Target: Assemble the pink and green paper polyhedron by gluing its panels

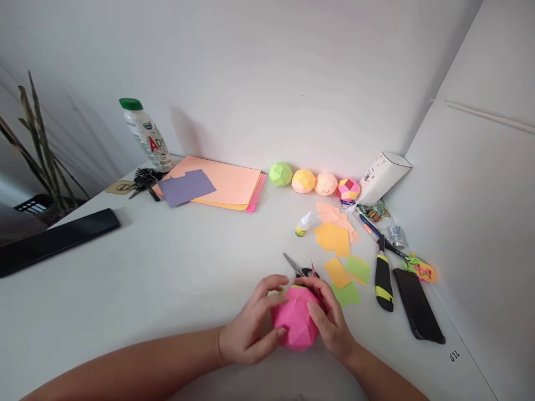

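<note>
A bright pink faceted paper ball (296, 323) sits between my two hands near the front of the table, with a bit of green showing at its top edge. My left hand (261, 323) curves round its left side, thumb and fingertips against the paper. On the other side my right hand (328, 320) grips the ball, thumb on the front facets. A thin red pointed tool (313, 269) sticks up beside the right fingers; its lower part is mostly hidden. Just beyond the ball lie scissors (296, 265), their handles partly covered by my hand.
A small glue bottle (301, 225) stands ahead. Paper pieces (334, 236), a utility knife (383, 281) and a phone (418, 303) lie to the right. Several smaller faceted balls (304, 181) line the wall. Paper sheets (225, 181) and a white bottle (148, 139) are back left.
</note>
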Motion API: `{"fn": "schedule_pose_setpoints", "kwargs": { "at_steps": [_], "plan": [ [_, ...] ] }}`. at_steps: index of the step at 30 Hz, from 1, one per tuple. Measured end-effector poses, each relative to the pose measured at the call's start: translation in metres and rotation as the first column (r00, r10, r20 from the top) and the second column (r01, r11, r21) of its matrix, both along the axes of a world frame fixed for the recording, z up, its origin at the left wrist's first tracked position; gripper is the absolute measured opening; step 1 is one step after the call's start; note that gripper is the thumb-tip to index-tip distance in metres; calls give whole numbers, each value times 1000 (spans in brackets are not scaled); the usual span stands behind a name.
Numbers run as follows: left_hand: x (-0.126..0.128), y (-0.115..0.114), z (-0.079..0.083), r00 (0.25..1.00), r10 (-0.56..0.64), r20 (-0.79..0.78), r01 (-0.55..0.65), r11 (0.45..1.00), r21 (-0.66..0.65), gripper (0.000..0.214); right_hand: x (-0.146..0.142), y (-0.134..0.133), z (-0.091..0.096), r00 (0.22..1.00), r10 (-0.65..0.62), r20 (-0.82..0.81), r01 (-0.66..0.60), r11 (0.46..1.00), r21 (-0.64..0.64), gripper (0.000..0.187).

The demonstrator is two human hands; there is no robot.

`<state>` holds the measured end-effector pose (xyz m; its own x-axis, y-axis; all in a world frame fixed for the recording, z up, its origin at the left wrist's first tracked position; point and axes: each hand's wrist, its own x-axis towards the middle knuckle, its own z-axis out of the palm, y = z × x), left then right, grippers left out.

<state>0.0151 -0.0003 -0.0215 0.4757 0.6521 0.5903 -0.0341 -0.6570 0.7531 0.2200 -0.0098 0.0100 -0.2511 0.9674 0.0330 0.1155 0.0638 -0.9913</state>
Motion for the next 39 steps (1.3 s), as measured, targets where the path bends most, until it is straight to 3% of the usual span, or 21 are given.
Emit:
{"fn": "schedule_pose_setpoints", "kwargs": {
  "at_steps": [3, 6, 13, 22, 33, 39],
  "plan": [
    [0, -3, 2, 998, 36, -58, -24, 980, 196, 46, 0, 0, 0, 1000, -2, 27, 2, 1000, 23, 36],
    [0, -4, 3, 986, 70, -152, -30, 967, 251, 51, 0, -1, 1, 999, -2, 46, 0, 999, 39, 36],
    [2, -3, 1, 984, 1, -180, 26, 989, 146, 68, -1, -2, 3, 999, -10, 40, 8, 998, 56, 35],
    [4, -3, 4, 989, -53, -140, 64, 995, 74, 57, 0, -2, 2, 999, 23, 47, -26, 996, 81, 37],
    [4, -4, 5, 977, -41, -211, 61, 994, 88, 60, -1, 2, 7, 994, 105, 2, -105, 993, 55, 44],
    [4, -4, 6, 986, -36, -165, 52, 994, 91, 61, -1, 2, 7, 995, 98, 36, -100, 993, 58, 45]
  ]
}}
